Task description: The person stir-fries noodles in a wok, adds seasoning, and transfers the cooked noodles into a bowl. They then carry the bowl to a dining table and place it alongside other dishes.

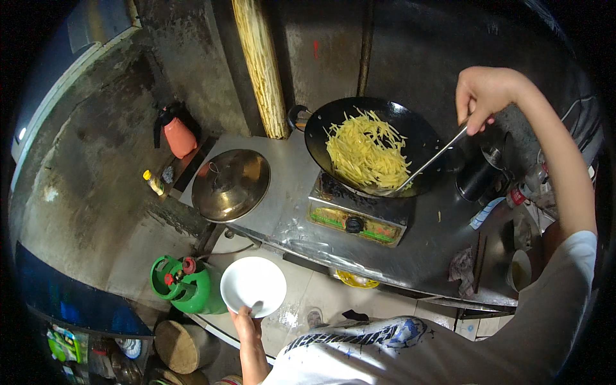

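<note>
My right hand (486, 98) grips the upper end of a long metal utensil (437, 156), probably a spatula or ladle. Its head reaches into a black wok (423, 130) and is partly hidden at the edge of pale yellow shredded food (368, 151), which looks like potato strips. The wok sits tilted on a gas stove (358, 211) with a black knob. Low in front of the counter, my left hand (248, 322) holds a white bowl (253, 284) by its rim, the thumb at the near edge. No food shows inside the bowl.
A metal lid (232, 185) lies left of the stove on the steel counter (288, 166). Below stands a green gas cylinder (197, 291) with a hose. To the right are a black pitcher (476, 178), a cloth (462, 269), chopsticks (479, 262) and a bowl (519, 270).
</note>
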### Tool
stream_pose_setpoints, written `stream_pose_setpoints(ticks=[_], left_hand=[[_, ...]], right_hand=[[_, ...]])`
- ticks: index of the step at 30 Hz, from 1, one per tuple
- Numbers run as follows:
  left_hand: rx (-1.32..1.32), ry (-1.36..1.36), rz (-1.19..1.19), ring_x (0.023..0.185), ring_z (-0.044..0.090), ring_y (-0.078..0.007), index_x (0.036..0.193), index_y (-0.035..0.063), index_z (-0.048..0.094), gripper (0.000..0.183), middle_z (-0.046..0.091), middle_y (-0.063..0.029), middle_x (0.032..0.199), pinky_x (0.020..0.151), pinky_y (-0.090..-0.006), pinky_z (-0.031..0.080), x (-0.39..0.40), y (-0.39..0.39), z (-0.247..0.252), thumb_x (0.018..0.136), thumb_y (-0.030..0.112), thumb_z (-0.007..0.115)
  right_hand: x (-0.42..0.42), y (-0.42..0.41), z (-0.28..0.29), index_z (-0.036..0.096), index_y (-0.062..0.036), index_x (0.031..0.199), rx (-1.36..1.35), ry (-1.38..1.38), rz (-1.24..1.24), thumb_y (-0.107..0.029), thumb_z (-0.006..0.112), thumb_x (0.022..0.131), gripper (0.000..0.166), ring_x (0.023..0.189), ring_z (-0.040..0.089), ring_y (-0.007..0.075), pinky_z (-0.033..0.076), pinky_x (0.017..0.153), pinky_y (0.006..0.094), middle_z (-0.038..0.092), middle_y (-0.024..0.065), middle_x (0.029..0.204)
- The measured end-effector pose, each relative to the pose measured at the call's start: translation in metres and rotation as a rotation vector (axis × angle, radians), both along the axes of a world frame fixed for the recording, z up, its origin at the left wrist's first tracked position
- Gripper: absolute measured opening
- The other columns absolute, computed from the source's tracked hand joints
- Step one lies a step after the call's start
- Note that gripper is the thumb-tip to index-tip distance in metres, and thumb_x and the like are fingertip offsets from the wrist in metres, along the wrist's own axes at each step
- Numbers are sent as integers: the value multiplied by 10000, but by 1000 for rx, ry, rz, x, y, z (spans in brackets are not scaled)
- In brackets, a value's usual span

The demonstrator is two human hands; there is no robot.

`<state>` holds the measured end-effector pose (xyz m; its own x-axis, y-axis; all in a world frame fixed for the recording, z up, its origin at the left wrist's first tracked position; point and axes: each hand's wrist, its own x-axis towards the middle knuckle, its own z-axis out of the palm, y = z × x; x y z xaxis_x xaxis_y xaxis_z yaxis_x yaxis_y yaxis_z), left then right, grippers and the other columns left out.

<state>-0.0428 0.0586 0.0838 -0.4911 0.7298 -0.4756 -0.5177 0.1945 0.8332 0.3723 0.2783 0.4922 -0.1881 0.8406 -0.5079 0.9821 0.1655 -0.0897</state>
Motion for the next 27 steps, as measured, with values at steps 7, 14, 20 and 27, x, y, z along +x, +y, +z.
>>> stream_pose_setpoints(ticks=[7, 14, 20, 27], left_hand=[[5, -27, -44, 982, 488, -376, 1319, 147, 202, 706, 364, -199, 1179, 667, -513, 533, -16, 18, -15, 654, 7, 393], [-10, -32, -38, 940, 518, -315, 1327, 140, 202, 701, 384, -189, 1168, 659, -418, 535, -29, 21, -14, 665, -11, 375], [34, -83, -66, 965, 509, -301, 1335, 153, 198, 715, 386, -177, 1176, 682, -419, 529, -25, 28, -13, 666, -14, 383], [69, -49, 8, 1008, 464, -353, 1315, 172, 213, 704, 358, -173, 1191, 716, -545, 495, -36, 17, -35, 653, 9, 390]], right_hand=[[-11, 41, -84, 645, -2, 838, 230, 34, -68, -86, 676, 721, 147, 507, 559, 78, 440, 452, 224, 602, 49, 594], [-60, 25, 26, 670, -4, 792, -85, -419, -140, -42, 735, 646, 164, 482, 568, 84, 432, 408, 196, 649, 68, 650], [-50, 58, -46, 639, -3, 818, 174, -352, -218, -66, 740, 648, 208, 551, 603, 133, 471, 504, 254, 643, 68, 659], [-65, 31, -9, 644, -1, 747, 150, -508, -183, -50, 780, 562, 235, 570, 625, 154, 493, 504, 274, 644, 100, 680]])
